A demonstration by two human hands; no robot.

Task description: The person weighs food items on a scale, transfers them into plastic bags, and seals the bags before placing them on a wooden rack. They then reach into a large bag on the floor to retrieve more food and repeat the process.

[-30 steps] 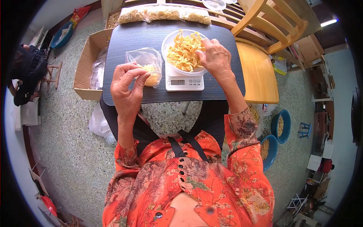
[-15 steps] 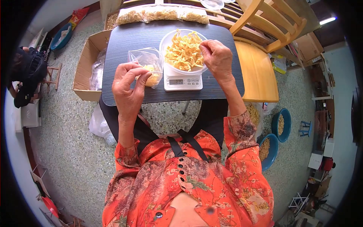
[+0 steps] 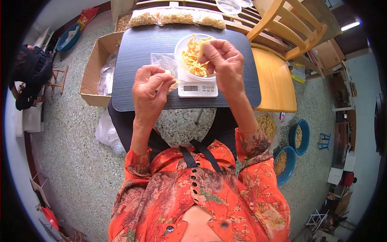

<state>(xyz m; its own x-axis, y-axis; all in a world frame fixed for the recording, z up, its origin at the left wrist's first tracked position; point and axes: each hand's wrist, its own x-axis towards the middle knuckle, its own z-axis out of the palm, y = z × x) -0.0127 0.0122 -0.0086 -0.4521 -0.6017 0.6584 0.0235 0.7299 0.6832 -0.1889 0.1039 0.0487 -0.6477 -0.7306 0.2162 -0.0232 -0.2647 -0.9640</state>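
A white bowl (image 3: 179, 51) of yellow, twisted, crisp-looking snack pieces (image 3: 189, 56) stands on a white digital scale (image 3: 198, 90). The scale's display shows digits too small to read surely. My right hand (image 3: 226, 66) is closed over the bowl's right side, pinching a pale yellow snack piece (image 3: 202, 49). Left of the bowl, my left hand (image 3: 151, 90) pinches the edge of a clear plastic bag (image 3: 164, 61). That hand hides much of the bag, and a little yellow food shows by its fingertips.
Several filled clear packets (image 3: 177, 18) line the back of the dark table (image 3: 135, 52). An open cardboard box (image 3: 92, 76) holds plastic at the left. A wooden chair (image 3: 274, 80) stands right. Blue basins (image 3: 291, 167) sit on the floor. Another person (image 3: 34, 72) is far left.
My right hand has moved left over the bowl and now shows a snack piece in its fingers. My left hand and the bag have shifted right, closer to the bowl.
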